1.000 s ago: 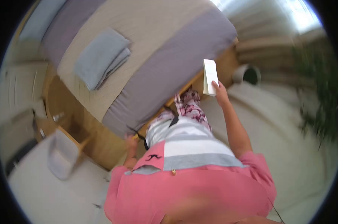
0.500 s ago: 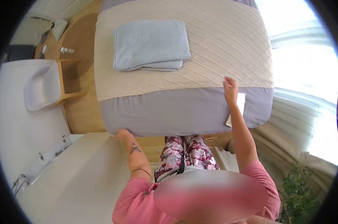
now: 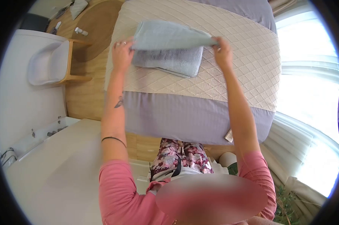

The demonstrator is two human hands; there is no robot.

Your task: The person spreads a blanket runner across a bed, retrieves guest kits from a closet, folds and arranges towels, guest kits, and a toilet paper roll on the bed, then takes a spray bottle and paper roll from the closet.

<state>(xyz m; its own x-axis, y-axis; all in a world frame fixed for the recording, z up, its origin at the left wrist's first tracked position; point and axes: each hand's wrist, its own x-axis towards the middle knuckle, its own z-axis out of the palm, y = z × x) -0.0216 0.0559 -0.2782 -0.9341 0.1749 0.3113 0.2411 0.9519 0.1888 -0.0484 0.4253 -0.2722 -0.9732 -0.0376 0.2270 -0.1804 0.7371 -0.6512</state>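
Note:
A folded pale blue towel point(image 3: 169, 62) lies on the cream quilted bedspread point(image 3: 248, 71). Its top layer is lifted along the near edge, held at both corners. My left hand point(image 3: 122, 52) pinches the left corner of that layer, and a ring shows on a finger. At the right corner, my right hand point(image 3: 222, 52) has its fingers closed on the towel, slightly blurred. The lower layers rest flat beneath, their near part in view. Behind my right forearm, a small white item point(image 3: 229, 135) lies mostly hidden on the grey-purple sheet point(image 3: 177, 114).
To the left, a white chair point(image 3: 49, 63) with wooden legs stands on the wooden floor, by a round brown rug point(image 3: 98, 33). A white surface point(image 3: 60, 165) is at lower left. Pale curtains point(image 3: 300, 135) hang by the bright window on the right, above a plant point(image 3: 287, 204).
Both hands have moved forward to the towel, the left from the bed's near edge, the right from beside the white item. The towel's top layer is now raised. The view has shifted.

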